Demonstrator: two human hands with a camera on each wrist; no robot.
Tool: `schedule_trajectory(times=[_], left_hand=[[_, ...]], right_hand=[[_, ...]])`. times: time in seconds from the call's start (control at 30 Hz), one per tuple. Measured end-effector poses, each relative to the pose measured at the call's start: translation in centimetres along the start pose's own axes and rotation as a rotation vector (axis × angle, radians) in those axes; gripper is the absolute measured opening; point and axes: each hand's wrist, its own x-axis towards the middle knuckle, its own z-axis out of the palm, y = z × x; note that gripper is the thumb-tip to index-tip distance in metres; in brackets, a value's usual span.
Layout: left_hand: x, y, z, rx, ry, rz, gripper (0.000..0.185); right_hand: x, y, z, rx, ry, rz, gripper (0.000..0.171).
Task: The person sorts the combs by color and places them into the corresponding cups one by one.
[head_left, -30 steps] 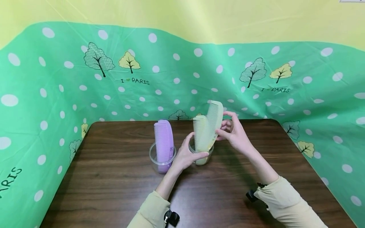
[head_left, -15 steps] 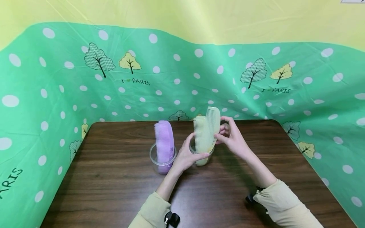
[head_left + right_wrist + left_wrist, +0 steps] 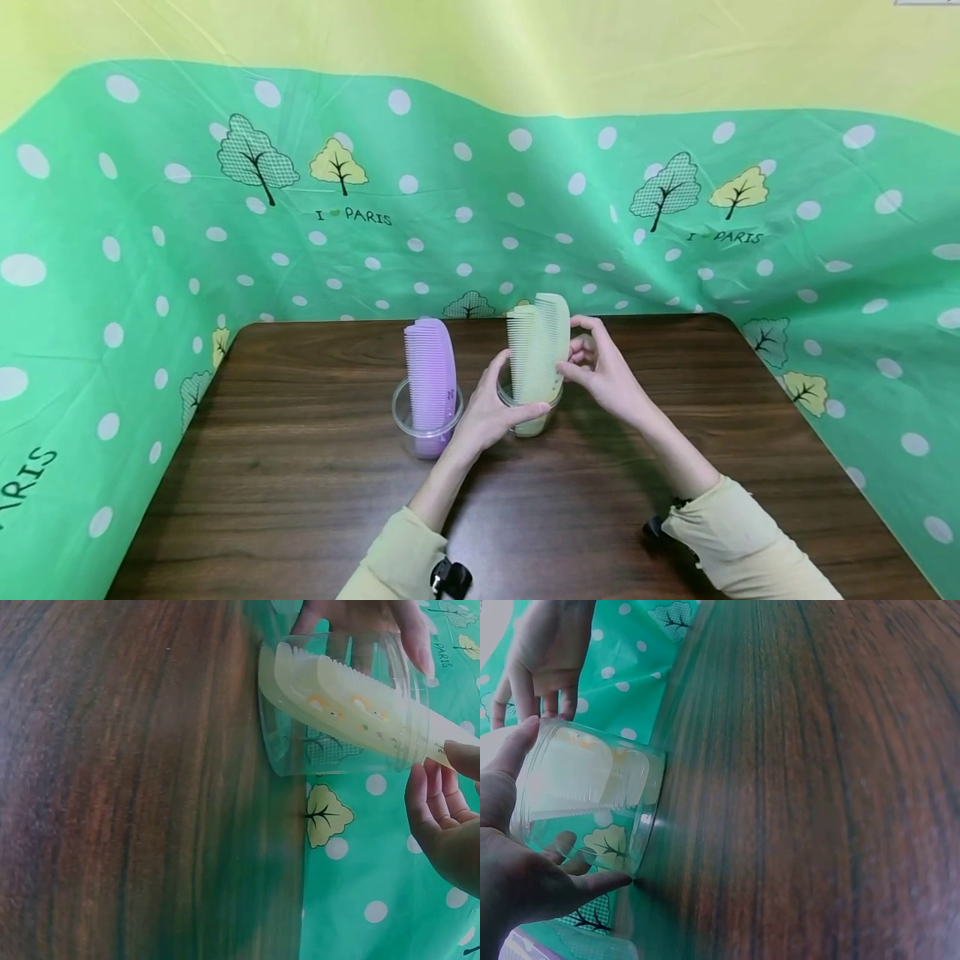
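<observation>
Left hand [image 3: 491, 410] gripping clear plastic cup [image 3: 529, 408] | right hand [image 3: 600, 371] pinching pale yellow-green comb [image 3: 550, 342], lower end in cup beside second comb | release pending | wooden counter [image 3: 300, 467]

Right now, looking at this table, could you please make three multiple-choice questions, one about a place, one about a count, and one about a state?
1. Where does the purple comb stand?
A. In the clear cup left of the held one
B. Flat on the table
C. In the right hand

2. How many pale yellow combs are in the right cup?
A. One
B. Two
C. Four

3. What is the left hand doing?
A. Resting flat on the table
B. Gripping the right cup
C. Holding the purple comb

Answers:
1. A, the purple comb stands upright in the left cup.
2. B, two yellow combs stand side by side there.
3. B, its thumb and fingers curl round the cup, while the right hand pinches a yellow comb.
</observation>
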Motion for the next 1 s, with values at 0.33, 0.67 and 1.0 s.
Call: schedule_trajectory(times=[0.33, 0.67, 1.0], left_hand=[[-0.1, 0.0, 0.0, 0.003, 0.005, -0.005, 0.099], [0.2, 0.2, 0.0, 0.012, -0.005, 0.001, 0.106], [0.1, 0.1, 0.0, 0.002, -0.011, -0.016, 0.108]], right_hand=[[-0.2, 1.1, 0.4, -0.045, -0.002, 0.001, 0.062], [0.1, 1.3, 0.5, -0.079, 0.002, 0.036, 0.055], [0.0, 1.4, 0.7, -0.116, 0.005, 0.051, 0.044]])
